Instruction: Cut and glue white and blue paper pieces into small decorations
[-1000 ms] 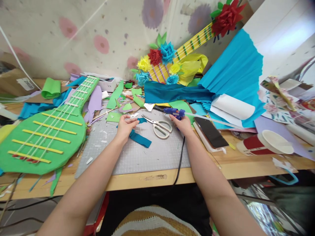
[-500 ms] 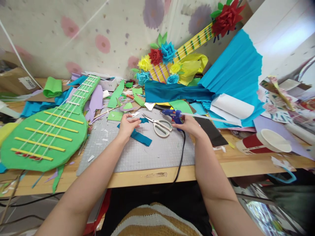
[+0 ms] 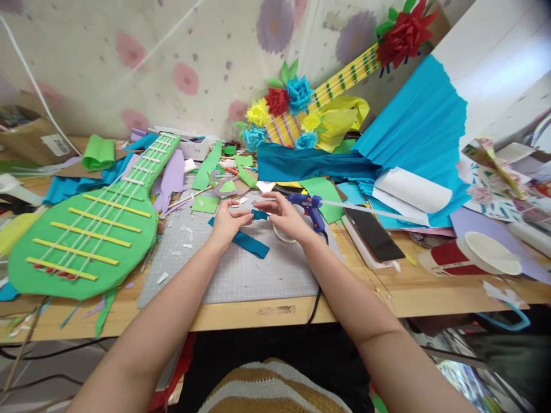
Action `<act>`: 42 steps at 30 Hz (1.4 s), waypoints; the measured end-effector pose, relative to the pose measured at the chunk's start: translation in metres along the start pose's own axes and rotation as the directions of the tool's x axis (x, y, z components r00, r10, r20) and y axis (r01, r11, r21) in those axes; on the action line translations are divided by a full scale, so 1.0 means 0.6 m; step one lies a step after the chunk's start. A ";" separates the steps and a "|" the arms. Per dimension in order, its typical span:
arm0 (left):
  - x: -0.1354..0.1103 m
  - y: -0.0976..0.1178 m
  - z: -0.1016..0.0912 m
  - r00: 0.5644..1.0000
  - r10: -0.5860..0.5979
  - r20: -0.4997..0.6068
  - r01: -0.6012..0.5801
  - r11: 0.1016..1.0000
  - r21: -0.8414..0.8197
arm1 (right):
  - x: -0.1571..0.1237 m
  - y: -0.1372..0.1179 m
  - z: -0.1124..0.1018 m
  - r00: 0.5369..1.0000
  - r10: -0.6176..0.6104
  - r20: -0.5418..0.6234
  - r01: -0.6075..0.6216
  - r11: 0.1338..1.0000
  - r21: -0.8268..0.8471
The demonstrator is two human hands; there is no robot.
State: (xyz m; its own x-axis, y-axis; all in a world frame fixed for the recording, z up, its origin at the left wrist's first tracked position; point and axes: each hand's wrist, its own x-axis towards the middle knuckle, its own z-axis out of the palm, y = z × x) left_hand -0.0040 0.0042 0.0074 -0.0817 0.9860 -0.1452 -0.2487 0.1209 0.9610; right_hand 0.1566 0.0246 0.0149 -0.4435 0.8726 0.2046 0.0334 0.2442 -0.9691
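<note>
Between my two hands is a small teal strip of paper [image 3: 259, 215], pinched at its left end by my left hand [image 3: 230, 222] and at its right end by my right hand [image 3: 286, 218]. A longer teal paper strip [image 3: 252, 245] lies on the grey cutting mat [image 3: 232, 284], just below my fingers. Scissors [image 3: 282, 234] rest on the mat, mostly hidden behind my right hand. Right of that hand lies a blue glue gun [image 3: 314, 212] with a long clear glue stick in its back and a black cord.
A green paper instrument with strings [image 3: 86, 235] lies at the left. Behind stands a yellow flowered guitar [image 3: 344, 80]. To the right are a phone [image 3: 374, 232], a paper cup [image 3: 469, 255] and blue crepe paper [image 3: 413, 126]. Paper scraps [image 3: 210, 166] cover the back.
My right hand has let go of the glue gun, which now lies on the table, and has moved left to take the small teal strip. My left hand still holds that strip.
</note>
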 end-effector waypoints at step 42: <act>-0.004 -0.003 0.005 0.992 0.114 0.060 -0.121 0.982 0.142 | 0.019 0.018 0.032 0.943 0.111 -0.314 -0.158 0.979 -0.128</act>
State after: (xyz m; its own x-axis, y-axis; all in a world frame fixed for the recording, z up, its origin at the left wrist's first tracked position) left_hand -0.0006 0.0018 0.0064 -0.0510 0.9985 -0.0203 -0.0969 0.0153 0.9952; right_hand 0.1345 0.0287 0.0042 -0.1327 0.9828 0.1283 0.2173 0.1551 -0.9637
